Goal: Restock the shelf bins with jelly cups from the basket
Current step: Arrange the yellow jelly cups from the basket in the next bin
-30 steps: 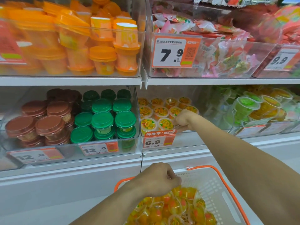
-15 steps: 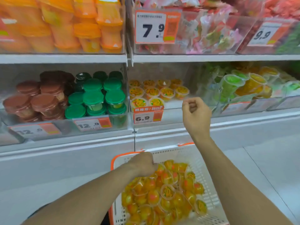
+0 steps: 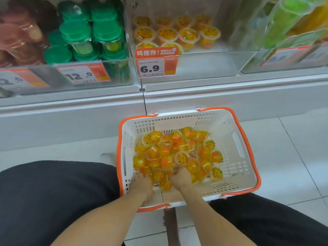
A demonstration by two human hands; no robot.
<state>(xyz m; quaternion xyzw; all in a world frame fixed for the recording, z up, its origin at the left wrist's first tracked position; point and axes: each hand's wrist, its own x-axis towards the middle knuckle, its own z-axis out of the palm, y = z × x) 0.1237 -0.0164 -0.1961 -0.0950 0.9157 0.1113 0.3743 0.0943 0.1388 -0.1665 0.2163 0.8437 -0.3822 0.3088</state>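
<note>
Reading "6.9", "RECOMMEND": price tag (image 3: 156,63)

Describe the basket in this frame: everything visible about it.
The basket is white perforated plastic with an orange rim and orange handles folded down along it. It sits on the tiled floor below the shelf, slightly skewed. A loose pile of orange jelly cups fills its left and middle; the right side is bare. The left hand and right hand reach into the pile's near edge.

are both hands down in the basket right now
Yes, the left hand and right hand both reach into the white basket, fingers buried among the orange jelly cups.
</note>
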